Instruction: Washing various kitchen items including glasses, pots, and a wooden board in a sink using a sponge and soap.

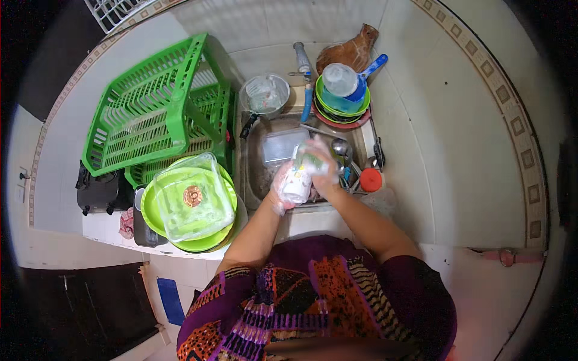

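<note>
Over the metal sink (253, 173), my left hand (282, 187) is closed around a soapy white cup (297, 186) with small coloured prints. My right hand (326, 169) presses a green, foam-covered scrubbing sponge (311, 162) against the upper end of the cup; its fingers are blurred. A clear plastic container (282, 146) lies in the sink behind my hands. To their right are a metal ladle (339, 146) and other utensils, near a red round lid (370, 180). The inside of the cup is hidden.
A tap with a blue hose (307, 104) hangs over the sink's back edge. Behind it, left, stands a metal pan (266, 94); right, stacked bowls (319, 92) and a wooden board (347, 54). Left are a green dish rack (140, 117) and lime-green basins (151, 205) under a clear square container (203, 223).
</note>
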{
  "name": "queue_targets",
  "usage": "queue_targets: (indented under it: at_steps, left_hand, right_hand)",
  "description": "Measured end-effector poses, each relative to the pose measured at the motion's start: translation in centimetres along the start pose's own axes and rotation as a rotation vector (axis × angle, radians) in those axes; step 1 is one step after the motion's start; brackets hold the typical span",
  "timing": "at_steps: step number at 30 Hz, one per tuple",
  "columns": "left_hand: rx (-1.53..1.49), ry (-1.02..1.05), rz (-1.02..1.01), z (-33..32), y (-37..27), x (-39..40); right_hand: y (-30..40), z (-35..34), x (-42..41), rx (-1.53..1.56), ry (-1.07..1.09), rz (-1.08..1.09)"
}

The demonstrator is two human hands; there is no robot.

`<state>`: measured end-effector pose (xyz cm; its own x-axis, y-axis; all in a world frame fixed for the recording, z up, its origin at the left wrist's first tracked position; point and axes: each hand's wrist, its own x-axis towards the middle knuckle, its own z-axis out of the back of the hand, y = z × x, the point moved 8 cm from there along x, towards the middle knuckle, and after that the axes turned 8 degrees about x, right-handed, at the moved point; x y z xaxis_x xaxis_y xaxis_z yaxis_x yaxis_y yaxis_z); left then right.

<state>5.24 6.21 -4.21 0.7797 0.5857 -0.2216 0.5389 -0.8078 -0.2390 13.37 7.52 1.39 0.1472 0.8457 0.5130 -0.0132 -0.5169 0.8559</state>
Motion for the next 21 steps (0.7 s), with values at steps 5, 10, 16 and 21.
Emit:
queue_targets:
  at_steps: [5, 10, 16, 21]
  left_hand:
    - [-0.051, -0.08, -0.177, 0.0, -1.3, 0.8]
    - [0.115, -0.015, -0.204, 0.4, -2.5, 1.7]
    - [0.062, -0.26, -0.382, -1.0, -2.0, 1.8]
    - [0.075, -0.195, -0.231, -2.3, -0.8, 1.9]
  right_hand:
    - [1.5, -0.9, 0.0, -0.244, 0.023, 0.089]
    - [6.7, -1.5, -0.7, -0.291, -0.09, 0.361]
    - [3.7, 2.7, 4.0, 0.068, -0.356, -0.029]
    - [-0.7, 1.5, 0.9, -0.292, -0.21, 0.058]
